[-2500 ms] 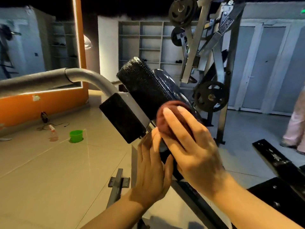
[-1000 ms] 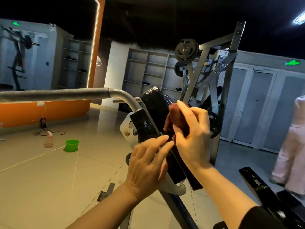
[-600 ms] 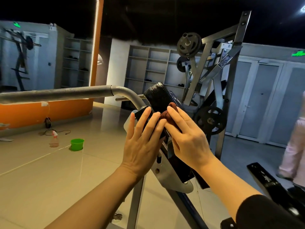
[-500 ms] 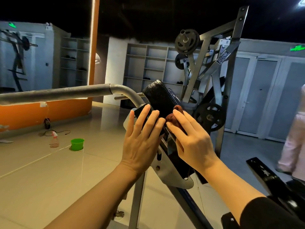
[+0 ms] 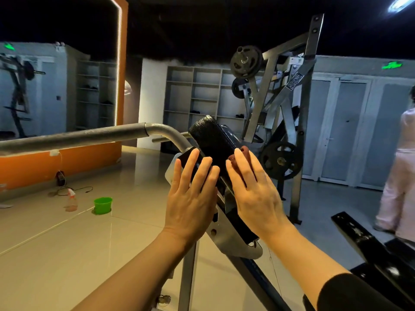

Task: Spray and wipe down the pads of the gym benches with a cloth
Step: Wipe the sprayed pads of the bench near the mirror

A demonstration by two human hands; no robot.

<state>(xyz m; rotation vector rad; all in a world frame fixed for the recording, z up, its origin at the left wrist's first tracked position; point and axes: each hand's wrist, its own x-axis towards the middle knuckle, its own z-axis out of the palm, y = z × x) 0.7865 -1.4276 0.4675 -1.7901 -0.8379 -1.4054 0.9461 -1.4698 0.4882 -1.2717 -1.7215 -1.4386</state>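
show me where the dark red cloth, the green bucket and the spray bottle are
dark red crumpled cloth [image 5: 245, 153], head view, exposed fold above fingers
small green plastic bucket [image 5: 103, 205], head view, front wall
clear spray bottle [image 5: 71, 200], head view, body

Cloth [image 5: 243, 154]: dark red, mostly covered by the right hand [image 5: 253, 194]; its full shape could not be told.
Pad [image 5: 213, 140]: lower part hidden behind both hands.
Person in pink [image 5: 402, 176]: cut off by the right edge.
Spray bottle [image 5: 71, 199] on the floor: too small and blurred for detail.
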